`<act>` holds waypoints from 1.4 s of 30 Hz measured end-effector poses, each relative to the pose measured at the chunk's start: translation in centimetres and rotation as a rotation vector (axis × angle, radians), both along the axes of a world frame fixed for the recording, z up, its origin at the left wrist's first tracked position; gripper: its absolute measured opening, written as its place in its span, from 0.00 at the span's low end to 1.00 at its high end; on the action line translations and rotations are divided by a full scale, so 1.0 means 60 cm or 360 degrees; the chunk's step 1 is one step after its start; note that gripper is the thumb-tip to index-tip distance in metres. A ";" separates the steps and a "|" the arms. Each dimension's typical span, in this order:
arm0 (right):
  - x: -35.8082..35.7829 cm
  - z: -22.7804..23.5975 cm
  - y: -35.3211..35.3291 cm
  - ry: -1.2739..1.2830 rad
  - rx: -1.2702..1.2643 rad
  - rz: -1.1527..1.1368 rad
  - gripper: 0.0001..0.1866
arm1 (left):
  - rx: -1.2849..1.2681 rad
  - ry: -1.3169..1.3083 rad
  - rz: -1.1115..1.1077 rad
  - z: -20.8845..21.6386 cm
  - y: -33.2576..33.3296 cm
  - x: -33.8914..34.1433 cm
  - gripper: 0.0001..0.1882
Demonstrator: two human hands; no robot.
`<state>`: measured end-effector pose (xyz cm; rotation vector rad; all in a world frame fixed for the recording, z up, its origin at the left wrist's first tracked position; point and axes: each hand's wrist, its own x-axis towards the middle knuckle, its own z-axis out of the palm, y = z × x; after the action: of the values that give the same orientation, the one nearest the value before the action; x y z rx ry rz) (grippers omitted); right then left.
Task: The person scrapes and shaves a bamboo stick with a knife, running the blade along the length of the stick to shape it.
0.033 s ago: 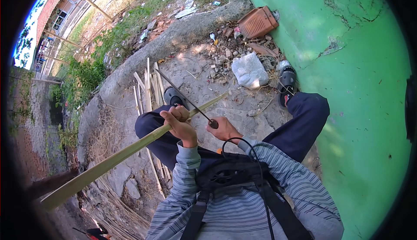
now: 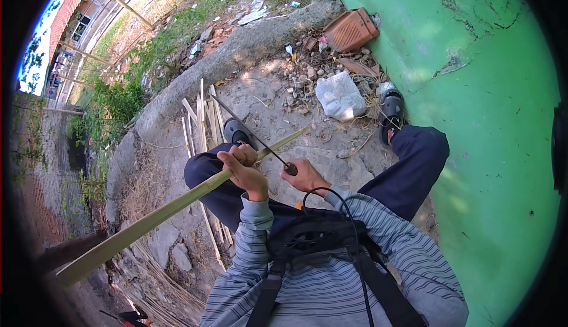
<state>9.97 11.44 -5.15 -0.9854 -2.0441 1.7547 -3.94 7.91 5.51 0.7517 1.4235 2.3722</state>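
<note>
My left hand is closed around a long pale bamboo strip, which slants from the lower left up to the right across my left knee. My right hand grips the dark round handle of a long knife. Its narrow dark blade points up and to the left, crossing the strip just right of my left fist. Whether blade and strip touch there I cannot tell. Beyond my left shoe, a bundle of split bamboo strips lies on the ground.
A green wall rises close on my right. Ahead lie a white block, rubble and an orange-brown clay piece. A low concrete curb curves round from the left. A thin black cable hangs over my lap.
</note>
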 end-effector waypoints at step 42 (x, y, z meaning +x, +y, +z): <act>0.075 -0.266 0.081 -0.0833 -0.0172 -0.0194 0.19 | 0.0217 0.0013 -0.0524 -0.015 -0.018 -0.026 0.30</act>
<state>14.45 16.30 -21.13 -1.7136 -2.1243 1.6852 -5.48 6.81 4.63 0.9499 1.0526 2.2244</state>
